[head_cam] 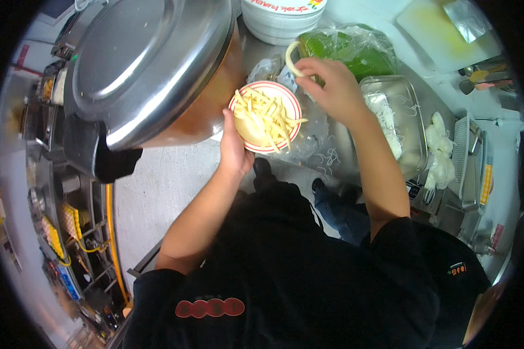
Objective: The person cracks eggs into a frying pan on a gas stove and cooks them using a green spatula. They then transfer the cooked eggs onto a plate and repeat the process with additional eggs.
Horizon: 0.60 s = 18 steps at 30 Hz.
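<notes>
My left hand [236, 150] grips a white bowl with red rim lines [295, 101] from its lower left side, thumb over the rim. Cut pale potato strips [266, 114] fill it, and a few stick out past the edge. Up and to the right of the bowl, my right hand [332, 85] pinches a curved cream-coloured strip [291, 59] between thumb and fingers. What that strip is made of I cannot tell. Just beyond the right hand lies a clear plastic bag with something green inside [362, 50].
A large lidded rice cooker [192, 104] stands close on the left. Stacked white plates [279, 26] are at the back. To the right sit a metal tray [412, 118] of white noodles [386, 122] and knotted white bags [439, 150]. Stray noodles [328, 157] lie near the counter's front.
</notes>
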Tool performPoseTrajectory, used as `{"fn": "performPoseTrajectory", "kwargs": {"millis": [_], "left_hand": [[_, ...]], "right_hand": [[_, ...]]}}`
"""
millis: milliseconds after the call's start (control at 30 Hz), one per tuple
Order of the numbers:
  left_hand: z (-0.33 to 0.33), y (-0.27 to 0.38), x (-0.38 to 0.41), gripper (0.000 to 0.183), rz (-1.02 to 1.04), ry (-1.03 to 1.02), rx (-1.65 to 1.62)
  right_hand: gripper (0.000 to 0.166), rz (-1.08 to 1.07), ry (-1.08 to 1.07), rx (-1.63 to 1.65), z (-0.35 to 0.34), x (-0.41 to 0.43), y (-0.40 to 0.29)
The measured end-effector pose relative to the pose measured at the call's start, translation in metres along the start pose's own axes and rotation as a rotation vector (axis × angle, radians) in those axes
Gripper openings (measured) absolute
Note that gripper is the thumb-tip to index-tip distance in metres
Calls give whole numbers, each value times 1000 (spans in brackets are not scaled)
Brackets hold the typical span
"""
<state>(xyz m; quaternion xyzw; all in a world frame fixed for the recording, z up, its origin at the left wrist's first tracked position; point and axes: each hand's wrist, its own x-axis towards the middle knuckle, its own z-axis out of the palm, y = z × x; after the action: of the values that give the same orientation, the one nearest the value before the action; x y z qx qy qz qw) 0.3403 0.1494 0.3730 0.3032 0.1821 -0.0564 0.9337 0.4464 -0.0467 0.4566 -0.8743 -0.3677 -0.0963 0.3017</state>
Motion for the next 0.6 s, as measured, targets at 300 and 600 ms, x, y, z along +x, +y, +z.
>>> {"fn": "performPoseTrajectory", "kwargs": {"millis": [300, 600], "left_hand": [[-23, 27, -67, 62, -11, 6, -79], [-101, 44, -182, 62, 77, 272, -104]], "right_hand": [[24, 655, 49, 458, 41, -29, -26], [38, 135, -386, -271, 134, -70, 62]]}}
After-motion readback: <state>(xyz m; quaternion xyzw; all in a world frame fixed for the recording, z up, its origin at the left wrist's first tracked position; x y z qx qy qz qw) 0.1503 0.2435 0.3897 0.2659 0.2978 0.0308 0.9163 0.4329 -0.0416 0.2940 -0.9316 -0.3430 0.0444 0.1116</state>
